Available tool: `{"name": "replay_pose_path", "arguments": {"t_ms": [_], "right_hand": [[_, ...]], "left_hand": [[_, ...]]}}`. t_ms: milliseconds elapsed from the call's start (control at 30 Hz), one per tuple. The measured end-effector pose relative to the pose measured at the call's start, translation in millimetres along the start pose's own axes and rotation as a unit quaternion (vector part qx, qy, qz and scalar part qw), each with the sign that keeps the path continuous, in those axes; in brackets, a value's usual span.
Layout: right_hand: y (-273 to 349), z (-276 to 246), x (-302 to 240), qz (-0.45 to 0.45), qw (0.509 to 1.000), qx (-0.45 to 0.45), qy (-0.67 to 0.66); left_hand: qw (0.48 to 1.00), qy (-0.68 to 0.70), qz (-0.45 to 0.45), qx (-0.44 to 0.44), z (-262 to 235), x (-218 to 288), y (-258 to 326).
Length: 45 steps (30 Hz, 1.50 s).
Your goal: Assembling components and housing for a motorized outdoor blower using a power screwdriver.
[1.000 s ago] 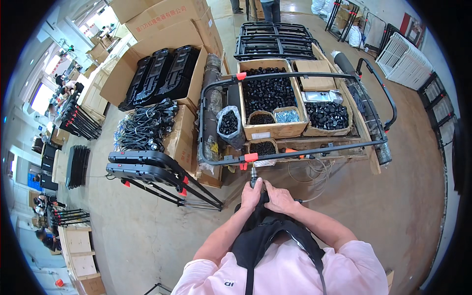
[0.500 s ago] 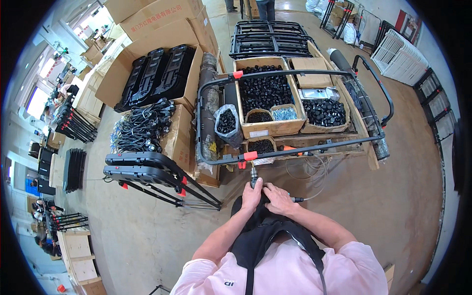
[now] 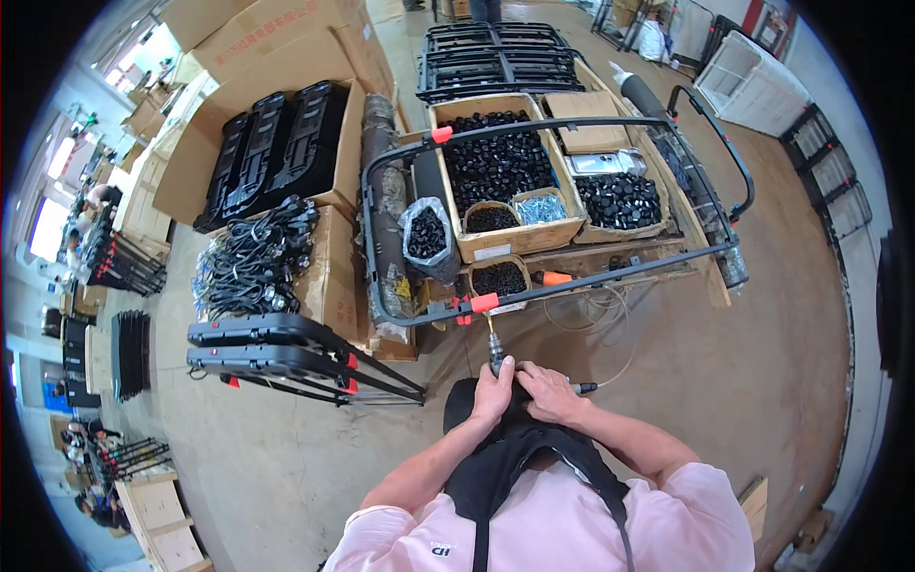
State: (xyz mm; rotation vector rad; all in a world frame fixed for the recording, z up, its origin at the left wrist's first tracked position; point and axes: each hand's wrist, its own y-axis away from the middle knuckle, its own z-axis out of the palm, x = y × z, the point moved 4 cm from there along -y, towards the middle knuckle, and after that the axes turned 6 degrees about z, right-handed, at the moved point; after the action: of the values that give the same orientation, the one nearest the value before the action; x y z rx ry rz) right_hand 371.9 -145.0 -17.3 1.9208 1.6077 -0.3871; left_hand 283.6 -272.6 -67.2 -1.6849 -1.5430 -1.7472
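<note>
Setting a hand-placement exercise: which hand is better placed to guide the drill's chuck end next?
Probably the left hand: it holds the drill just behind the chuck, which faces the red piece. The right hand sits farther to the right of the chuck.

Open carton (image 3: pixel 186 167) on my L w/ blk molded parts (image 3: pixel 276 153); blk cable pile (image 3: pixel 257 257) just nearer me. Wht racks (image 3: pixel 753 84) far R, pale wood crate (image 3: pixel 157 515) lower L.

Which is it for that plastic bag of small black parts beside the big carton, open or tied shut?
Open. The plastic bag has its mouth spread wide, and the small black parts inside show from above.
</note>
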Motion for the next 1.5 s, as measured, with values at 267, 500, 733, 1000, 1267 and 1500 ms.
{"name": "replay_pose_path", "arguments": {"t_ms": [267,500,733,1000,1267,1500], "right_hand": [[33,-1,22,0.088,0.995,-0.04,-0.032],[64,-62,110,0.301,0.945,0.108,-0.075],[47,-139,273,0.435,0.868,0.206,-0.12],[-6,-199,452,0.447,0.857,0.216,-0.138],[-23,-180,531,0.485,0.862,0.13,-0.076],[26,-269,411,0.297,0.925,-0.201,-0.128]], "left_hand": [[0.982,-0.022,-0.05,-0.183,23,-34,-16],[0.847,-0.3,0.228,-0.376,83,105,-50],[0.851,-0.218,0.388,-0.28,178,221,-130],[0.861,-0.356,0.33,-0.152,325,263,-279],[0.776,-0.559,0.212,-0.2,392,258,-321],[0.961,-0.043,0.009,-0.272,341,259,-342]]}}
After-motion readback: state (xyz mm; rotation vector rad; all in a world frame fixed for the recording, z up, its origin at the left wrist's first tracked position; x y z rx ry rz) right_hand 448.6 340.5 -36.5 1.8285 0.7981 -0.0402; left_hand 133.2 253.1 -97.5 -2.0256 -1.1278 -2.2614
